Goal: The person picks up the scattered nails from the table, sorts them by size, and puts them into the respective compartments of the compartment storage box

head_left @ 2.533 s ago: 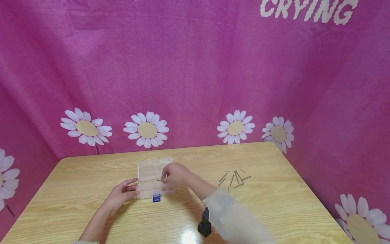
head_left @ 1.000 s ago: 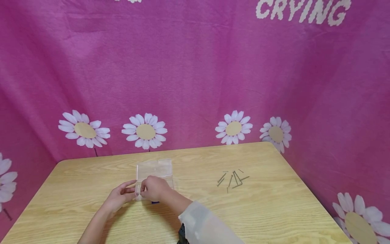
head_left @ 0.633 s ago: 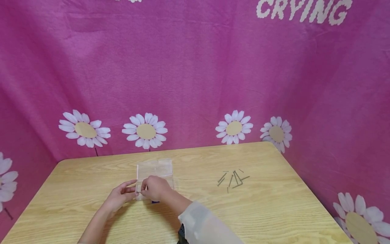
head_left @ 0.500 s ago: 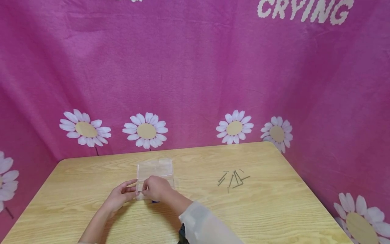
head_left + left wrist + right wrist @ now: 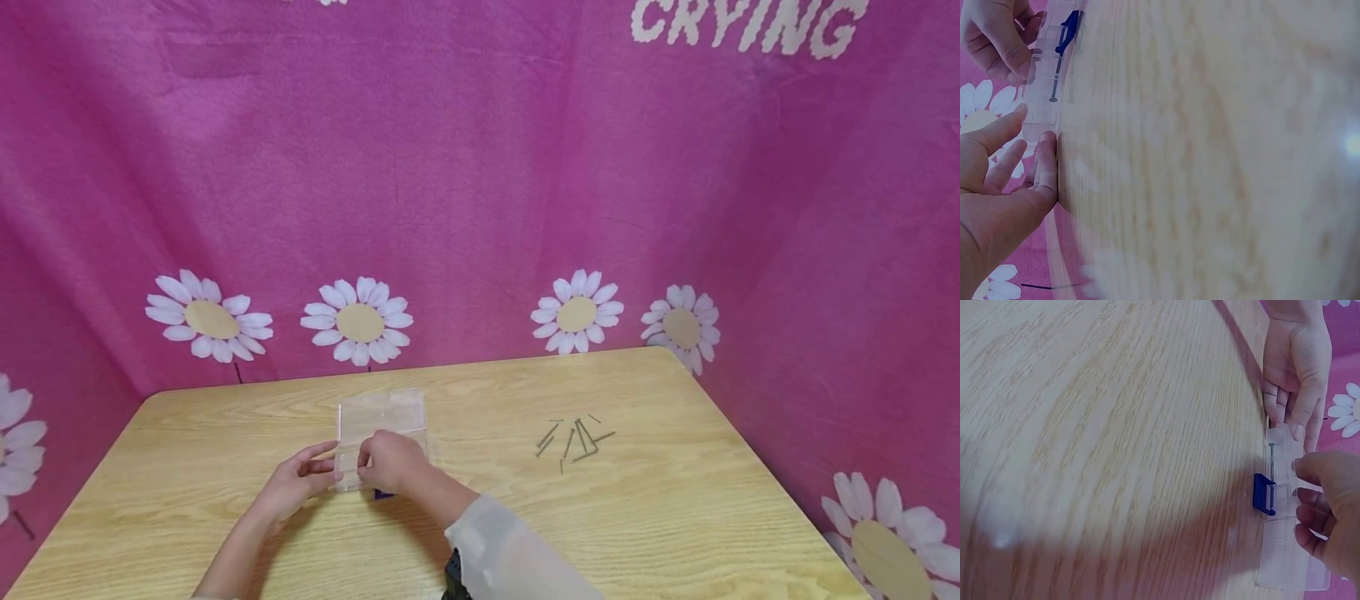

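A clear plastic compartment box with its lid laid back stands on the table, left of its middle. A blue latch is on its front. My left hand holds the box's left end, thumb near the front corner and fingers farther back. Over the box is my right hand, its fingers loosely bent. In the right wrist view, its thumb and fingertips are apart at the box, with nothing seen between them. One nail lies inside along the front wall. The right hand hides part of the compartments in the head view.
Several loose nails of different lengths lie scattered on the wooden table, right of the box. A pink cloth with printed daisies hangs behind the table and at both sides.
My right hand went from the box's right part to its left part with a nail, let the nail go there and has drawn slightly right. My left hand has stayed at the box's end.
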{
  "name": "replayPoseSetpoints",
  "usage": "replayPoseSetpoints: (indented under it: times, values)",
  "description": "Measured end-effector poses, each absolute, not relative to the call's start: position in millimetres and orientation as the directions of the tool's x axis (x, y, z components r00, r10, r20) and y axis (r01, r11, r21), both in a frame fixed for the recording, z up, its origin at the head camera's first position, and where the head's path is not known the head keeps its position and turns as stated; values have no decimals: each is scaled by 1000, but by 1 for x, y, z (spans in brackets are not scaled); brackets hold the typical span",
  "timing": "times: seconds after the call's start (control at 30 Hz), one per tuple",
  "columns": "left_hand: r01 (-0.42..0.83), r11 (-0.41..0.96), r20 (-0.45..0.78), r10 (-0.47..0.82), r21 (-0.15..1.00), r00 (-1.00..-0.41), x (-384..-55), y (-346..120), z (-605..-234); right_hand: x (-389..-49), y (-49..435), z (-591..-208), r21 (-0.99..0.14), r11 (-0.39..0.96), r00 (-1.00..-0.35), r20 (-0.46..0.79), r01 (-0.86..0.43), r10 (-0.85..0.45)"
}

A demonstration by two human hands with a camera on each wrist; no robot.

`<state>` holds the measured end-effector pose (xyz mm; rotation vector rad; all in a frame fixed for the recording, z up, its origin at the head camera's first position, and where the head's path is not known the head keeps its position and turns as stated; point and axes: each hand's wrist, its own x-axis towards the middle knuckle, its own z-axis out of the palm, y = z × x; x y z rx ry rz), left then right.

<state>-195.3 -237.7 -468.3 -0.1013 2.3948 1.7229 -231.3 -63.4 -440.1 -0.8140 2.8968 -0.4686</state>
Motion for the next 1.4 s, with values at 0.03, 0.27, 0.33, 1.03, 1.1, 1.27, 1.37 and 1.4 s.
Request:
replayPoseSetpoints:
  times: [0.03,0.27,0.33,1.03,1.1,1.27,1.37,1.4]
  values:
    - [-165,323,-192,55,932,-980,-196,-238,-469,-231,-63,-440,-326,804,-849,-7,-497,-528]
    - [-164,329,-191,52,930,-980,-197,-237,-470,-236,-54,-438,-388,745,-816,31,-542,-578]
    - [-162,320,-188,52,933,-981,-197,-237,-470,-238,-51,-438,-402,729,-807,43,-554,-590]
    - [-169,339,-191,34,926,-981,-195,-237,-470,-248,-3,-436,-461,697,-798,43,-550,-601]
    - [-173,334,-196,35,926,-980,-194,-236,-470,-247,0,-436,-449,698,-794,44,-558,-607]
    - [-167,330,-190,41,929,-981,-194,-236,-470,-245,9,-434,-443,691,-785,47,-571,-618]
    - [-165,329,-189,42,930,-981,-195,-236,-470,-245,15,-433,-443,692,-785,45,-570,-618]
    - [-168,328,-192,41,930,-981,-196,-236,-470,-245,17,-432,-442,692,-784,45,-571,-619]
